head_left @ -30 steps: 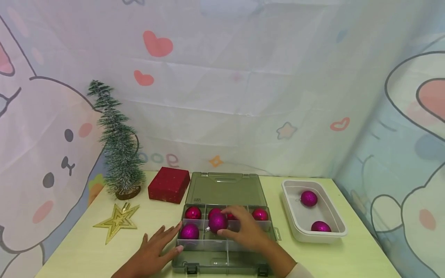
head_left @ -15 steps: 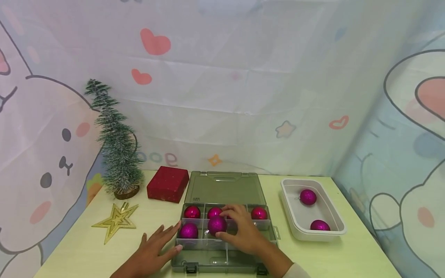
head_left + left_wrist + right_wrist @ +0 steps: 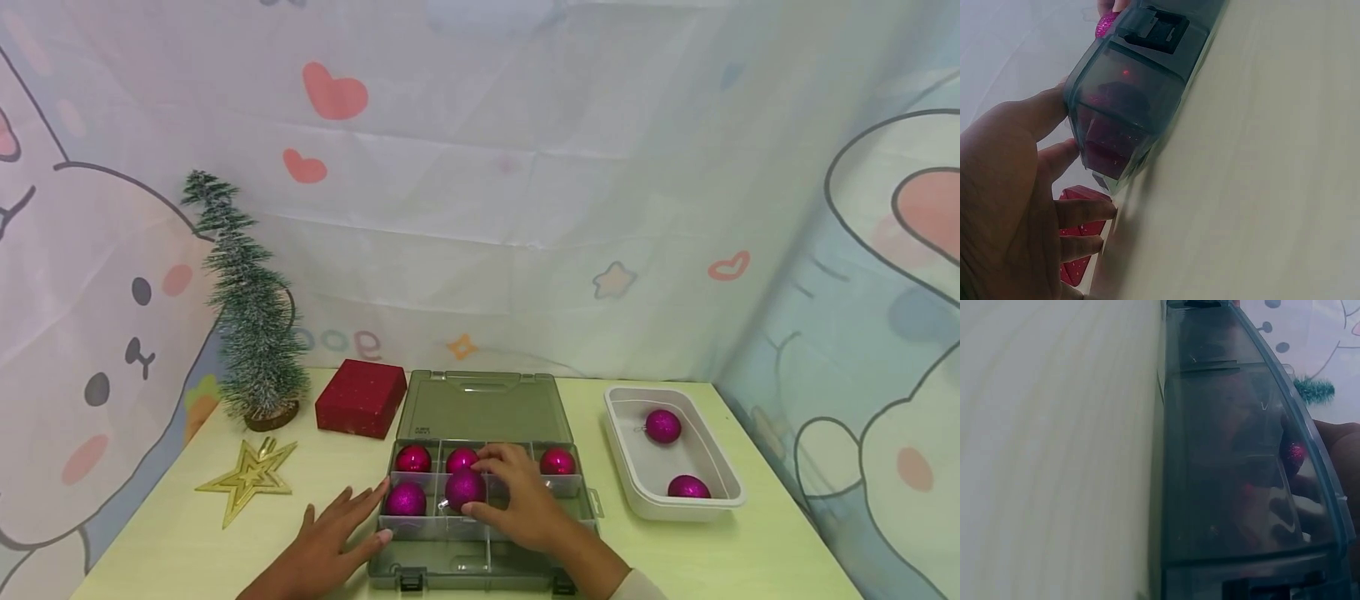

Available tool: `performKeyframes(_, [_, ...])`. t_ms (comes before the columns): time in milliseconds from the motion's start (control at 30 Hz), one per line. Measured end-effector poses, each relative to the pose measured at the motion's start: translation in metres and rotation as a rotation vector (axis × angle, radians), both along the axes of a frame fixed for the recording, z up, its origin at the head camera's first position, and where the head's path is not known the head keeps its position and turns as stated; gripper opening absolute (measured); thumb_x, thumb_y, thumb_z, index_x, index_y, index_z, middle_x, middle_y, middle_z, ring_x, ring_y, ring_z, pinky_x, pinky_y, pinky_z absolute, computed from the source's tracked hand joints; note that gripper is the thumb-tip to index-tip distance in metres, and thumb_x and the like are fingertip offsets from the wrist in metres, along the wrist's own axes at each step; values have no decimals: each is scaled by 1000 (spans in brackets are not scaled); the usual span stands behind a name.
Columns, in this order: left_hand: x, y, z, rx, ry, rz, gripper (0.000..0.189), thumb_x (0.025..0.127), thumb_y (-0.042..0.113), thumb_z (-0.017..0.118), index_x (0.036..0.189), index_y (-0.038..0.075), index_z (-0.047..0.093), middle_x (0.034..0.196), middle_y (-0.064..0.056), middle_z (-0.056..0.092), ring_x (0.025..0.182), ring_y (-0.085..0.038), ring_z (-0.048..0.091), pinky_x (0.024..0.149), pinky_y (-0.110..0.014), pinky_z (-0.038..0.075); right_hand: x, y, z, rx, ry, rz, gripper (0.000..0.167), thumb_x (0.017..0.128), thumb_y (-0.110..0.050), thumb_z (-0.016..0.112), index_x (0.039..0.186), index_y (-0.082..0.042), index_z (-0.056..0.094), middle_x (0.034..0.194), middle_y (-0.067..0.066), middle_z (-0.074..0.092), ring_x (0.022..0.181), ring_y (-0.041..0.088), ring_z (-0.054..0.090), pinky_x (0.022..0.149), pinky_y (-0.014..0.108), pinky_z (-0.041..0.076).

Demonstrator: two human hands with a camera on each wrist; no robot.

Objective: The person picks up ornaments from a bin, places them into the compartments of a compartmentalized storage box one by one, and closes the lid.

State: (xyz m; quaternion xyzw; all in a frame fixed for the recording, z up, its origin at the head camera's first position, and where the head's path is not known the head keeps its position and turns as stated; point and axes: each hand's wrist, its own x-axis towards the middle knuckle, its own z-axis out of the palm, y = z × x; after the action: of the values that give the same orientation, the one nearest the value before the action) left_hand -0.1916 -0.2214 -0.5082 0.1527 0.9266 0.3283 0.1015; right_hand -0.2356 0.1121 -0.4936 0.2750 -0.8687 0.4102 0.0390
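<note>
A glittery purple Christmas bauble [image 3: 465,490] is pinched between the thumb and fingers of my right hand [image 3: 528,504]. It sits low in a middle-row compartment of the open, smoky-clear divided box [image 3: 431,557], its metal loop towards the left. Another glittery bauble [image 3: 406,499] fills the compartment to its left. In the back row lie shiny red baubles, one at the left [image 3: 413,459] and one at the right [image 3: 557,462]; my right fingers partly cover that row. My left hand [image 3: 326,542] touches the box's left side with extended fingers, as the left wrist view [image 3: 1019,169] confirms.
A white tub [image 3: 637,475] holding two purple baubles [image 3: 663,427] stands at the right. Behind the left hand are a gold star [image 3: 251,481], a red box [image 3: 362,397] and a small frosted tree [image 3: 258,333]. The box's lid [image 3: 483,408] lies back towards the curtain.
My right hand has lowered the purple bauble slightly into its compartment, still gripping it. The left hand stays at the box's side.
</note>
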Motion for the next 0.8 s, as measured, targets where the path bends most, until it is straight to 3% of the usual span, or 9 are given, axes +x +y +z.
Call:
performKeyframes(333, [0, 0, 3, 22, -31, -6, 73, 111, 52, 59, 174, 28, 33, 173, -23, 42, 163, -64, 20, 111, -98, -4, 0, -1, 0, 49, 26, 12, 27, 100, -33, 80, 117, -12, 78, 150, 14, 59, 150, 44, 44, 120, 85, 25])
performKeyframes(800, [-2, -1, 0, 47, -44, -9, 73, 111, 51, 60, 174, 27, 32, 176, -19, 39, 162, -65, 18, 109, -99, -6, 1, 0, 5, 27, 14, -1, 30, 98, -26, 83, 122, -9, 77, 150, 15, 59, 150, 41, 44, 120, 81, 29])
